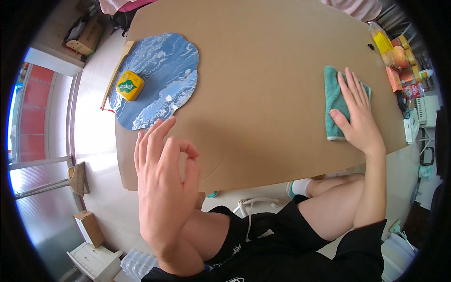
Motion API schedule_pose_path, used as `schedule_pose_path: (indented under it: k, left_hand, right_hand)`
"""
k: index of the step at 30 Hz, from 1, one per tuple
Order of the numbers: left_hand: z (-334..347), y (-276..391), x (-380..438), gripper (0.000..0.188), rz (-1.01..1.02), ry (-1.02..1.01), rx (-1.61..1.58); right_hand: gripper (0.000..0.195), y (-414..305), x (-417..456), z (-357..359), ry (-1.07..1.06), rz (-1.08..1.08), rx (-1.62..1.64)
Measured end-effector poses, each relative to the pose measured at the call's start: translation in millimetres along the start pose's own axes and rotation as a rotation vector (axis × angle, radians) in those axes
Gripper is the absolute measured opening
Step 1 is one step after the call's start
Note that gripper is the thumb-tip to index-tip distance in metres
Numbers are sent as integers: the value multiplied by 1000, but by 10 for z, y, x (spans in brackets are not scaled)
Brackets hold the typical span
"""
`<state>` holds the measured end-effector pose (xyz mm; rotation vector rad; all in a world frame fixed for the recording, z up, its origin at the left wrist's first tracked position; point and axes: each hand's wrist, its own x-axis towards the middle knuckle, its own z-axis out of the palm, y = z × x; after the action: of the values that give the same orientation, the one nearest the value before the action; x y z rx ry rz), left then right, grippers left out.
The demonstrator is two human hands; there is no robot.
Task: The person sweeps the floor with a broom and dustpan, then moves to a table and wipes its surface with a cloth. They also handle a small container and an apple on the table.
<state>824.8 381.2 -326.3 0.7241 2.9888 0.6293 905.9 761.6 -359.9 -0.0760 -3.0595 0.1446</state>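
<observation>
My right hand (359, 123) lies flat with fingers spread on a folded green cloth (333, 102) at the right of the brown table (260, 88). Raised in front of the table's near left part is my left hand (162, 176). Its thumb tip and index finger meet in a ring, and I see nothing held there. Beyond its fingertips lies a blue and white wavy-edged mat (165, 63) with a marbled pattern. A small yellow tin (130, 85) bearing writing rests on the mat's left part. A thin wooden stick (118, 74) with a flattened end runs along the mat's left edge.
Along the table's right edge sit a bread bag (382, 44), a round reddish fruit (401, 57), several food packs and a white tissue pack (411, 127). A small black object (371, 46) lies nearby. A carton (88, 228) tops a white cabinet (93, 259) at lower left.
</observation>
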Motion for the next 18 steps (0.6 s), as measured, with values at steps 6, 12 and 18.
schedule_pose_path:
  k: [6,12,18]
  left_hand:
    - [-76,-8,-18,8,12,-61,-76]
    - [-54,16,34,19,0,75,-99]
    - [-21,59,106,20,-33,134,-171]
  right_hand:
    - [81,-449,121,56,-18,-267,11]
    - [79,-1494,282,127,-26,-418,133]
    - [69,-1765,427,274,92,-415,208]
